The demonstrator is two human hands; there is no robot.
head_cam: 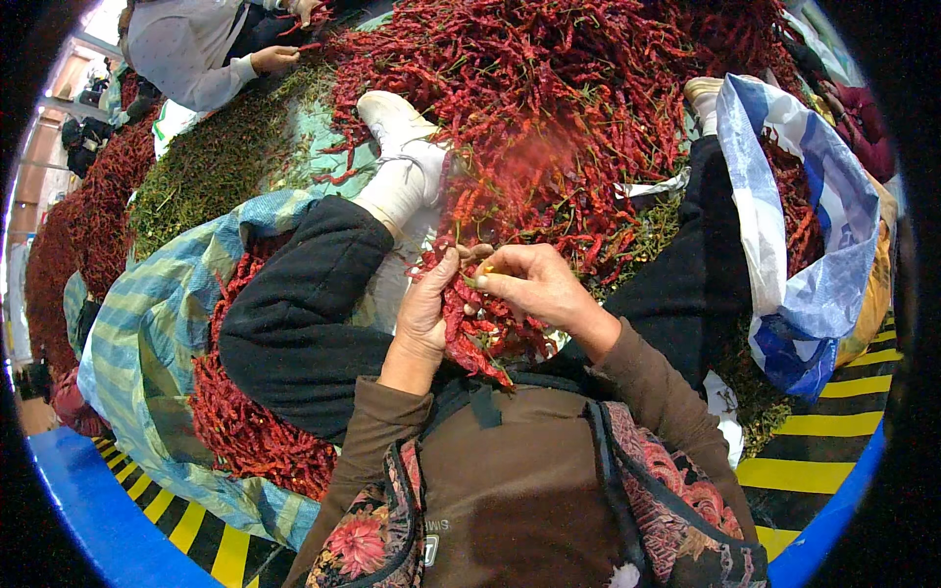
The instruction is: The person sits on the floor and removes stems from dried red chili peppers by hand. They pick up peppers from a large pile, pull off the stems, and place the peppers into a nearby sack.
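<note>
My left hand (428, 312) holds a bunch of dried red chili peppers (469, 345) that hangs over its fingers towards my lap. Close against it on the right, my right hand (540, 283) pinches a small green and yellowish piece, apparently a chili stem, between thumb and forefinger. Some left fingertips are hidden behind the chilies. Beyond both hands spreads a large heap of red chilies with green stems (544, 88), reaching back between my outstretched legs. More loose chilies lie just below my right hand.
A checked woven sack (147, 323) of chilies lies at my left leg, a blue and white sack (816, 294) at my right. Green stems (213, 154) are piled at upper left, near a co-worker's hand (274, 59). My white shoe (401, 158) touches the heap. Striped flooring (801, 459) borders the right.
</note>
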